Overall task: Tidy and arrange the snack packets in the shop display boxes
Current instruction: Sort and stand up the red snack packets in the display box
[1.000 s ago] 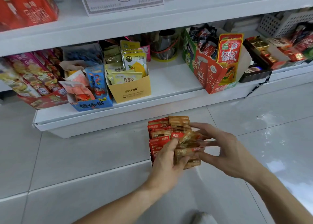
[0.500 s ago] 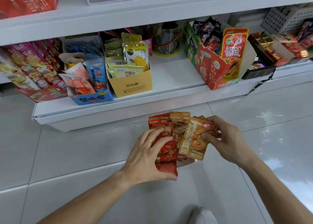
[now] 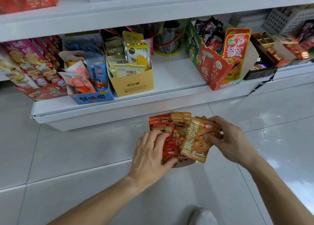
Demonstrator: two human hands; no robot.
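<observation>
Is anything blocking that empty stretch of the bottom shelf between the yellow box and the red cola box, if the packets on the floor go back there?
Nothing visible does. The shelf gap is bare at the front; only a clear tub stands behind it. The packets lie below, held by the left hand and right hand.

The snack packets (image 3: 195,139) are glossy foil-like plastic, orange and red. The floor tiles (image 3: 68,156) are smooth, shiny grey. The yellow box (image 3: 134,87) looks like matt cardboard. A smooth gold metal ring (image 3: 151,140) shines.
</observation>
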